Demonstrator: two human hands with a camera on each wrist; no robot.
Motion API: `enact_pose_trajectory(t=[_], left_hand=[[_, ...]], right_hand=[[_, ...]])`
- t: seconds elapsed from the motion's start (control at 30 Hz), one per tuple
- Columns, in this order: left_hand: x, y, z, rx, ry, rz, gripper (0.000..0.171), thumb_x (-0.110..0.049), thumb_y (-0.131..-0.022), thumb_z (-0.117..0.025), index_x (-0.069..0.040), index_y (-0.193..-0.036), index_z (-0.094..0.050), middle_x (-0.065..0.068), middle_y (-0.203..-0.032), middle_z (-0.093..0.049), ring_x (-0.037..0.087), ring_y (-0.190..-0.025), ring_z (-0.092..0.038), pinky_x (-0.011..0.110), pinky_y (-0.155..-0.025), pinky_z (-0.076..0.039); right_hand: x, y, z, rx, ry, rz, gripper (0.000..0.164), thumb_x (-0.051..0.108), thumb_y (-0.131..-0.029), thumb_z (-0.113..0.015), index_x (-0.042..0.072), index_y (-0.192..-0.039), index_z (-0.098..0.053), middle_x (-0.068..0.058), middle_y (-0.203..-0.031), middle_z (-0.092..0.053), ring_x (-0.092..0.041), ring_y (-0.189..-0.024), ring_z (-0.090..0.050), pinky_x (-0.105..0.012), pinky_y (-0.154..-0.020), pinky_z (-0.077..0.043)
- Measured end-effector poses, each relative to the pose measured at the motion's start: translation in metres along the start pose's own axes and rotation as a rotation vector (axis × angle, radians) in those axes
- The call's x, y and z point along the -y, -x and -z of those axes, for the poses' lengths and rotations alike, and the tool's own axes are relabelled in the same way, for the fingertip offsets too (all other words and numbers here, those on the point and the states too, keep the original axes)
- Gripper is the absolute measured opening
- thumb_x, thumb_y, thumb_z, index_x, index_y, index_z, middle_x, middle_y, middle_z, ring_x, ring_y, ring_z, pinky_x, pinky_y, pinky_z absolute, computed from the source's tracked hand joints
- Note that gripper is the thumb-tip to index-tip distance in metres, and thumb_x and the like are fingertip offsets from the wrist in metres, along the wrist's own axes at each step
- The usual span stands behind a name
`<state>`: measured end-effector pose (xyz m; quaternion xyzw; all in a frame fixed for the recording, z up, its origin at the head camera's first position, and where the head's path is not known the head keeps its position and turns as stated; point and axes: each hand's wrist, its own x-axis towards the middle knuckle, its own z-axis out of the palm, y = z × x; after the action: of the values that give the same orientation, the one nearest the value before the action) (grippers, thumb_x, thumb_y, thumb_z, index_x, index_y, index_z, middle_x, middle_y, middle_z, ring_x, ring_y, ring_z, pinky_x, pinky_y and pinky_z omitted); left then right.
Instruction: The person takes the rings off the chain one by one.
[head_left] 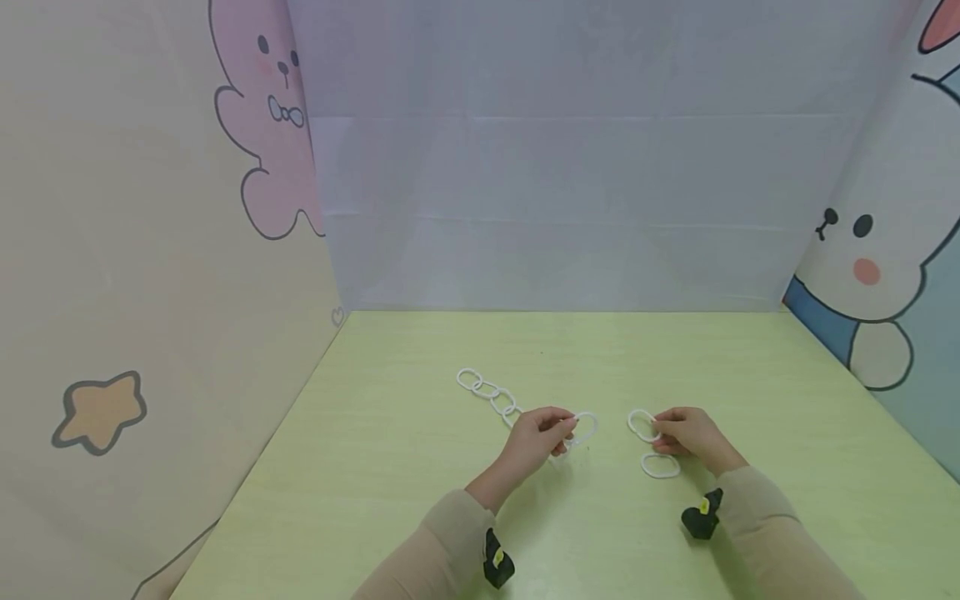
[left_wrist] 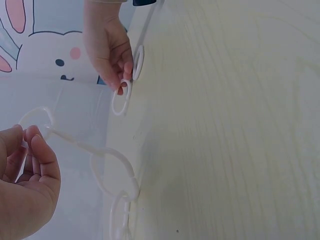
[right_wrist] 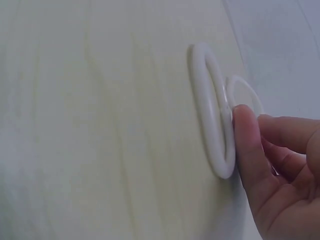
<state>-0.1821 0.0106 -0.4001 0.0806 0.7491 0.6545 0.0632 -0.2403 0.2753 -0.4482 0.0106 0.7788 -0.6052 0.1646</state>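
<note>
My left hand [head_left: 534, 442] pinches the end link [head_left: 587, 427] of a white plastic chain [head_left: 503, 402]. In the left wrist view more joined links [left_wrist: 114, 172] hang from that end link, and the far end of the chain lies on the table, up and left of the hand. My right hand [head_left: 693, 436] pinches a separate white oval link [head_left: 639, 426] between thumb and finger. Just below it a loose white link [head_left: 661, 466] lies flat, seen close up beside the thumb in the right wrist view. A gap separates the two held links.
The pale yellow-green table [head_left: 390, 467] meets a plain light backdrop [head_left: 570, 183] at its far edge. A cartoon-printed sheet [head_left: 187, 275] borders the left side, and another with a rabbit [head_left: 885, 242] stands on the right. Dark wrist cameras [head_left: 702, 518] sit at both sleeves.
</note>
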Motion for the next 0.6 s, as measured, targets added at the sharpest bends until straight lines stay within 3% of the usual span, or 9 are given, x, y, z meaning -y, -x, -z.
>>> enact_pose_trajectory(t=[0.17, 0.47, 0.6], left_hand=[[0.014, -0.008, 0.000, -0.001, 0.009, 0.009, 0.023, -0.013, -0.091, -0.059, 0.006, -0.103, -0.063, 0.001, -0.075, -0.061, 0.007, -0.055, -0.049, 0.021, -0.054, -0.045], [0.006, -0.003, 0.001, 0.005, 0.021, -0.006, 0.021, -0.009, -0.091, -0.058, 0.009, -0.101, -0.062, 0.004, -0.074, -0.061, 0.007, -0.055, -0.050, 0.022, -0.055, -0.046], [0.011, -0.005, 0.001, 0.002, 0.026, -0.005, 0.022, -0.012, -0.091, -0.059, 0.006, -0.102, -0.063, 0.002, -0.075, -0.061, 0.006, -0.055, -0.050, 0.020, -0.054, -0.045]], right_hand=[[-0.001, -0.001, 0.000, -0.017, 0.007, 0.004, 0.026, -0.002, -0.091, -0.050, -0.023, -0.107, -0.044, -0.009, -0.072, -0.059, -0.013, -0.061, -0.061, -0.025, -0.060, -0.053], [-0.003, -0.004, -0.001, -0.051, 0.078, 0.011, 0.024, -0.002, -0.090, -0.053, -0.020, -0.104, -0.048, -0.009, -0.070, -0.059, -0.014, -0.058, -0.061, -0.026, -0.056, -0.053], [-0.004, -0.005, -0.001, -0.059, 0.080, 0.003, 0.024, -0.001, -0.089, -0.053, -0.020, -0.104, -0.049, -0.009, -0.069, -0.060, -0.014, -0.057, -0.061, -0.026, -0.056, -0.053]])
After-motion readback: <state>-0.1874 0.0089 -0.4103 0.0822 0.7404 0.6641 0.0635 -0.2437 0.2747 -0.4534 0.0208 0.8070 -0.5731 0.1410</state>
